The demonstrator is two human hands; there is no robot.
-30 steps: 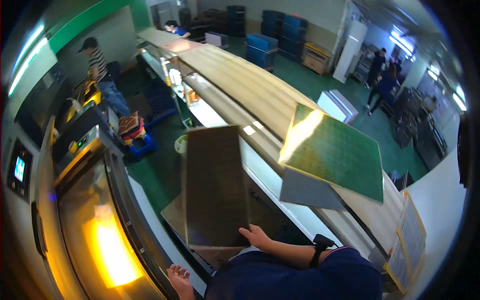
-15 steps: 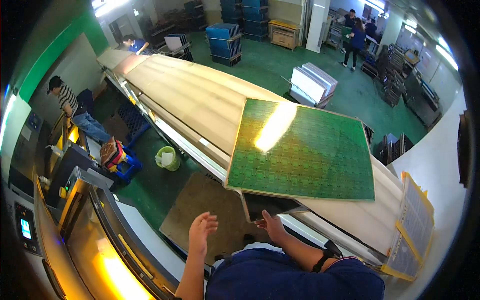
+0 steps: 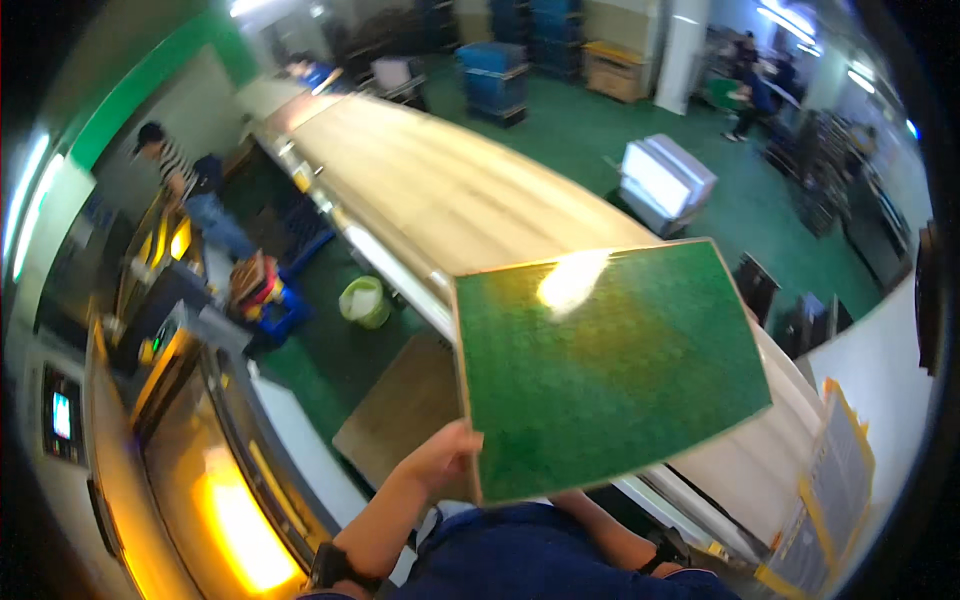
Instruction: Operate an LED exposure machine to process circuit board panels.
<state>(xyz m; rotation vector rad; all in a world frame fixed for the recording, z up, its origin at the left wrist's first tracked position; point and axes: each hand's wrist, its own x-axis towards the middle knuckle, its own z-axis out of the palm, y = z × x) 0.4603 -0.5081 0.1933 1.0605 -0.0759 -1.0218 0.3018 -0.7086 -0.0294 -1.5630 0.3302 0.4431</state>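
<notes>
A large green circuit board panel with a thin pale border is tilted in front of me, over the near part of the long pale conveyor. A bright lamp reflection lies across its far part. My left hand is closed around the panel's left edge near the lower left corner. Against the panel's near edge is my right hand; its fingers are hidden beneath the board, so their grip does not show.
To my left stands a machine with a glowing yellow window and a small screen. A yellow-green bucket is on the floor. A yellow-taped grey panel stands at the right. A person in stripes works at far left.
The panel has come off the conveyor toward me and tilted. My left hand has closed on its left edge, and my right hand has gone under the near edge. The view has shifted.
</notes>
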